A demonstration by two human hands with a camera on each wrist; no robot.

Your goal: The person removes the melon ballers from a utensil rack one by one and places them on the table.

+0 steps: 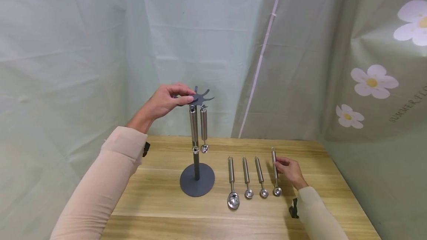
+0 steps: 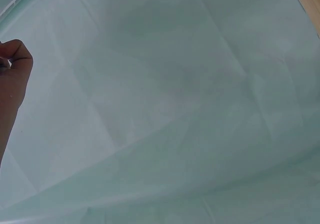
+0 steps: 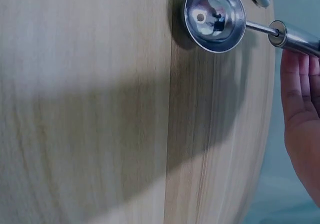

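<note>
A dark grey stand (image 1: 197, 166) rises from a round base on the wooden table (image 1: 156, 203). My left hand (image 1: 168, 100) pinches its star-shaped hook top (image 1: 202, 97) between thumb and fingers. Two steel scoops (image 1: 194, 129) hang from the hooks side by side. Several more scoops (image 1: 246, 179) lie in a row to the right of the base. My right hand (image 1: 291, 169) grips the handle of the rightmost scoop (image 1: 275, 175), which lies on the table. The right wrist view shows that scoop's bowl (image 3: 214, 17) flat on the wood and my fingers (image 3: 300, 84) behind its handle. In the left wrist view only part of my left hand (image 2: 12, 69) shows.
Pale green cloth (image 1: 83, 47) hangs close behind and to the left of the table. A flowered cloth (image 1: 373, 84) closes the right side. The table's right edge (image 1: 347, 184) runs just beyond my right hand.
</note>
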